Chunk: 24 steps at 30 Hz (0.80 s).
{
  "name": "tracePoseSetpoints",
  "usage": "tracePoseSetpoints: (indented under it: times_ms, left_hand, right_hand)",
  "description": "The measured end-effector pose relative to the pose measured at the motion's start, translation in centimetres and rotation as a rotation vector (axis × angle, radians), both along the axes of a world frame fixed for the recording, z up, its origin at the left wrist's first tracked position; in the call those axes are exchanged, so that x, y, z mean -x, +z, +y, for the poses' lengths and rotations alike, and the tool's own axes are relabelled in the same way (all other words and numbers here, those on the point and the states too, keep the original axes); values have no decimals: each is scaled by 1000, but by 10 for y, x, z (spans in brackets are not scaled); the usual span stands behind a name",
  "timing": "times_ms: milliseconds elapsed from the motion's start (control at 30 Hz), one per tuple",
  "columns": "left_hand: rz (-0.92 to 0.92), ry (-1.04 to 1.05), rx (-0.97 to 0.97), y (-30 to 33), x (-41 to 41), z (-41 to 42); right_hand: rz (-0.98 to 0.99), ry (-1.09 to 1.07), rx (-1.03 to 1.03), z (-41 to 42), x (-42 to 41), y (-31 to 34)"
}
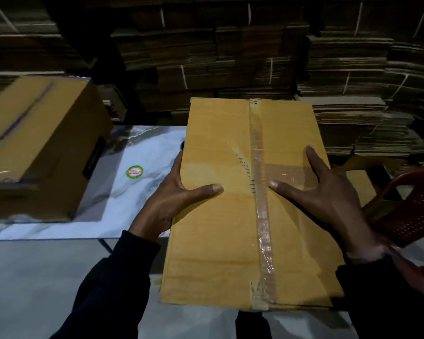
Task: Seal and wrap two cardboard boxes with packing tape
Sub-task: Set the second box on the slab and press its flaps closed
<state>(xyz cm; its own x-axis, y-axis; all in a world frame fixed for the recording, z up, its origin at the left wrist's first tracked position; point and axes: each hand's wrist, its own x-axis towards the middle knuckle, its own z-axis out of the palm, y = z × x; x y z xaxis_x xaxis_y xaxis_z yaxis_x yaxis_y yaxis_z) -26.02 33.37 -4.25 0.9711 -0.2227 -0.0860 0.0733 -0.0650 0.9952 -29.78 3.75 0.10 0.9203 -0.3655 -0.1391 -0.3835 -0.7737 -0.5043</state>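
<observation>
A yellow-brown cardboard box (pixel 220 228) fills the centre, its top seam covered by a strip of clear packing tape (pixel 261 196) running front to back. My left hand (pixel 171 199) grips the box's left edge, thumb lying on top, fingers wrapped down the side. My right hand (pixel 328 192) lies flat on the top near the right edge, fingers spread, thumb pointing at the tape. A second cardboard box (pixel 34 148) with a taped top stands at the left on a glossy white sheet (pixel 132 192).
Tall stacks of flattened cardboard (pixel 279 57) fill the whole background. A red plastic chair (pixel 414 204) stands close at the right, beside my right wrist. A round green-and-red sticker (pixel 134 172) sits on the white sheet. Pale tiled floor (pixel 47 277) lies below.
</observation>
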Motion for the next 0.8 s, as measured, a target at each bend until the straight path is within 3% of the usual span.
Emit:
tracePoseSetpoints:
  times_ms: [400, 800]
  left_hand:
    - [-14, 219, -89, 23, 51, 168]
    - [83, 305, -114, -30, -28, 262]
  right_hand:
    - [-81, 242, -111, 156, -12, -8]
    - [-27, 407, -306, 246, -119, -82]
